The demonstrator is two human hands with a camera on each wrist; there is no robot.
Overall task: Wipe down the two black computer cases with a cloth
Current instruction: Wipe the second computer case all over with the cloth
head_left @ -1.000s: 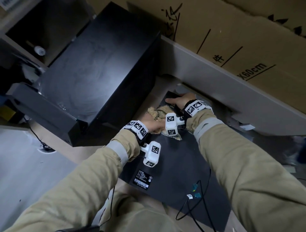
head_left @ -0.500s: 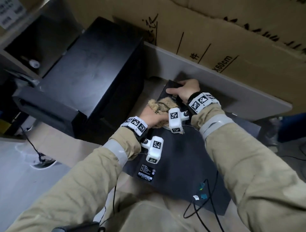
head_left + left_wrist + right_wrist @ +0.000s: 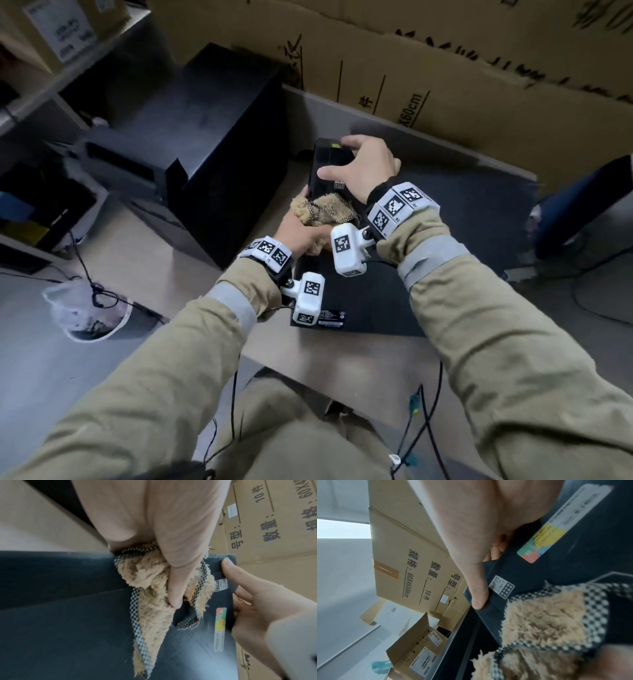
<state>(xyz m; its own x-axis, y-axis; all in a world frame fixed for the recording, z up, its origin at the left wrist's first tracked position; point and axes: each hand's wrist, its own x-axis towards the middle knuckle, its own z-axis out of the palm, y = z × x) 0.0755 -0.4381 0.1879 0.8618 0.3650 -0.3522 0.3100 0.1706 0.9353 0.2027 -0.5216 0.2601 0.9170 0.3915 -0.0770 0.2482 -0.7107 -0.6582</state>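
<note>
Near case (image 3: 359,291) crowded: tall case (image 3: 205,137) left, cardboard box (image 3: 445,85) behind.
Right hand (image 3: 363,171) gripping far edge; left hand (image 3: 301,233) bunching cloth (image 3: 325,212) (tan, fluffy) just beside.

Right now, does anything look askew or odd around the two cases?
The near case looks tipped: the right hand grips its far end while the left hand holds the cloth against it. The big case sits flat. No damage or spill is visible.
</note>
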